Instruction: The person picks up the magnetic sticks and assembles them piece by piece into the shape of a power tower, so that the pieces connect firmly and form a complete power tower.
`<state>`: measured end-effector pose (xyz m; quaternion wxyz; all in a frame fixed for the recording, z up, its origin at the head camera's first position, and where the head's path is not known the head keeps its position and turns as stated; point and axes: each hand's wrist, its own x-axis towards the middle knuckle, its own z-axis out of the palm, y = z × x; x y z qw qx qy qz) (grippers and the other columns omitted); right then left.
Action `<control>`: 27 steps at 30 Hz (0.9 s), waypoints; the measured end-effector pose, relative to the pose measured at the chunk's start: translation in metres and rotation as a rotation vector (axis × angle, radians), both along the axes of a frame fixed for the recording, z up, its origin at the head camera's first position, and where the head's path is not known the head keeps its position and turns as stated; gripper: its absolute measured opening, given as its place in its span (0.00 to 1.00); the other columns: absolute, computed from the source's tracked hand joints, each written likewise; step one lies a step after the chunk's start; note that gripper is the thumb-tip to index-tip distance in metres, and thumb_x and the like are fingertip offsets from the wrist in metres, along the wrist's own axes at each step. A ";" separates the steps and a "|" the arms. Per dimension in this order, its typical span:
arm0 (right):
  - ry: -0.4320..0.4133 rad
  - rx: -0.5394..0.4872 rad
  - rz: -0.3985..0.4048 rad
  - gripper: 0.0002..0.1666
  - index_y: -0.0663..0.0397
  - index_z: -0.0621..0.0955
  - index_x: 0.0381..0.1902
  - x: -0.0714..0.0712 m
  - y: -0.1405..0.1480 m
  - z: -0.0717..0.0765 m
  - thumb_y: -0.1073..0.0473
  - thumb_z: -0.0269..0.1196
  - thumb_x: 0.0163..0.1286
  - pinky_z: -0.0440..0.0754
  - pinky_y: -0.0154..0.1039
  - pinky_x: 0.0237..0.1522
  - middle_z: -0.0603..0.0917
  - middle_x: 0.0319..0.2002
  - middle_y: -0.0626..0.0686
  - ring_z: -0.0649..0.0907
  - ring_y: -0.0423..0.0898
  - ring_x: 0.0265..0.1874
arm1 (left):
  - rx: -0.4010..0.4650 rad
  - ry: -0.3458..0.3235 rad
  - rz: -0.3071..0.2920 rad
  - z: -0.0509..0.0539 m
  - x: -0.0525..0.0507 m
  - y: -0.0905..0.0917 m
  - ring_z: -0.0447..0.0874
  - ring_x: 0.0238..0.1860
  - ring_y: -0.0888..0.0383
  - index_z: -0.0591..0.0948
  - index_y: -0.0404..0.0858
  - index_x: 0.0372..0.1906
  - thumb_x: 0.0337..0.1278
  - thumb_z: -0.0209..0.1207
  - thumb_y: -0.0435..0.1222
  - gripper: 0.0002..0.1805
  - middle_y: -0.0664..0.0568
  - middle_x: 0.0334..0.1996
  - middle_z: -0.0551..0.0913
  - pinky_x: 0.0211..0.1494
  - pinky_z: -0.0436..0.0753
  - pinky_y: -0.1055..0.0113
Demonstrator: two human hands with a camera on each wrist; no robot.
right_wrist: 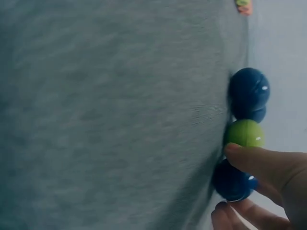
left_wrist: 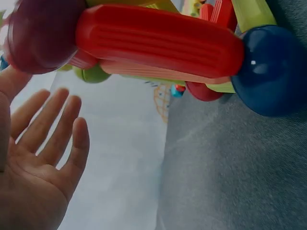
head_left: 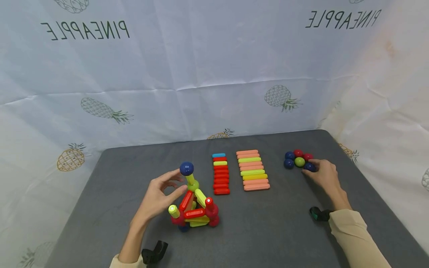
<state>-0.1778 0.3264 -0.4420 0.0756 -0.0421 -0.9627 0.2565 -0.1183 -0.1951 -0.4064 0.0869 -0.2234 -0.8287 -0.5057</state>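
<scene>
On the table's left half stands a structure of colored sticks and balls, with a red stick [head_left: 194, 213] across its front and a blue ball [head_left: 186, 168] at the top of an upright yellow-green stick. My left hand [head_left: 160, 193] is beside its upper left, fingers loosely bent and spread, palm toward it; the left wrist view shows the fingers [left_wrist: 53, 124] holding nothing. At the right, my right hand [head_left: 324, 176] pinches a dark blue ball [head_left: 310, 167] between thumb and fingers. That blue ball [right_wrist: 232, 179] touches the table, beside a green ball [right_wrist: 245, 133].
A column of mostly red sticks [head_left: 221, 176] lies right of the structure, and a column of orange and yellow sticks [head_left: 254, 177] beyond it. Red, blue and green balls [head_left: 299, 162] cluster near the right hand. A pineapple-print cloth [head_left: 187, 111] hangs behind the grey table [head_left: 268, 230].
</scene>
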 end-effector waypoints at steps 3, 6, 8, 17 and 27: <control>0.013 0.005 -0.005 0.27 0.74 0.82 0.55 0.001 0.000 -0.003 0.59 0.72 0.64 0.81 0.62 0.38 0.85 0.45 0.77 0.84 0.69 0.42 | -0.008 0.013 -0.028 0.000 -0.004 0.004 0.85 0.45 0.66 0.85 0.38 0.57 0.58 0.69 0.28 0.20 0.46 0.42 0.89 0.48 0.87 0.65; 0.034 -0.008 0.001 0.25 0.73 0.84 0.52 0.003 -0.002 -0.003 0.58 0.72 0.64 0.82 0.56 0.33 0.87 0.42 0.74 0.86 0.66 0.38 | -0.019 0.050 -0.027 -0.001 -0.006 0.007 0.85 0.42 0.68 0.87 0.40 0.50 0.56 0.71 0.28 0.16 0.49 0.38 0.90 0.45 0.87 0.64; 0.046 -0.017 0.011 0.25 0.72 0.84 0.51 0.005 -0.004 -0.002 0.57 0.73 0.64 0.83 0.55 0.32 0.87 0.43 0.74 0.87 0.67 0.38 | -0.042 0.067 -0.004 -0.001 -0.006 0.009 0.86 0.40 0.66 0.88 0.40 0.48 0.55 0.72 0.30 0.14 0.51 0.37 0.90 0.45 0.88 0.62; 0.206 -0.077 0.081 0.26 0.69 0.85 0.53 0.014 -0.043 0.031 0.56 0.74 0.63 0.86 0.49 0.33 0.84 0.43 0.72 0.89 0.64 0.35 | -0.083 0.117 0.042 -0.002 -0.008 0.017 0.88 0.38 0.53 0.89 0.41 0.42 0.52 0.74 0.32 0.11 0.52 0.34 0.91 0.42 0.88 0.57; 0.353 -0.336 0.345 0.25 0.61 0.86 0.52 0.048 -0.138 0.096 0.67 0.78 0.55 0.80 0.17 0.42 0.86 0.42 0.58 0.90 0.46 0.36 | -0.076 0.179 0.057 -0.004 -0.007 0.018 0.89 0.37 0.51 0.89 0.39 0.44 0.49 0.75 0.30 0.14 0.50 0.35 0.92 0.39 0.87 0.58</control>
